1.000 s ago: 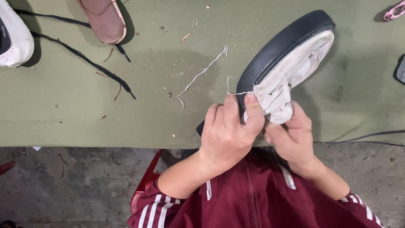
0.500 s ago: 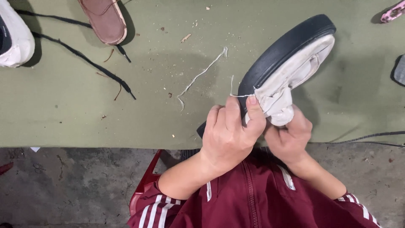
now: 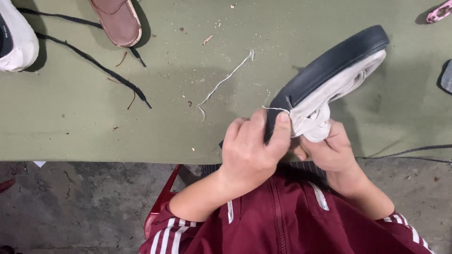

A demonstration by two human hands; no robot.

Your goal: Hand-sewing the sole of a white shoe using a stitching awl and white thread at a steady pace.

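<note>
A white canvas shoe (image 3: 339, 89) with a dark blue-black sole is held tilted on its side above the green table (image 3: 141, 117), toe pointing to the upper right. My left hand (image 3: 252, 150) grips its heel end, thumb pressed on the sole edge where a thin white thread comes out. My right hand (image 3: 329, 150) holds the white upper from underneath, fingers partly hidden behind the shoe. A loose length of white thread (image 3: 226, 80) lies on the table to the left of the shoe.
A brown shoe (image 3: 117, 21) and a white shoe (image 3: 16, 42) sit at the far left with a black lace (image 3: 94, 66) trailing between them. A pink object (image 3: 440, 11) lies at top right, a grey one (image 3: 446, 77) at the right edge. Concrete floor below.
The shoe has shifted slightly right and down with both hands. My left thumb has slid along the sole edge beside the thread.
</note>
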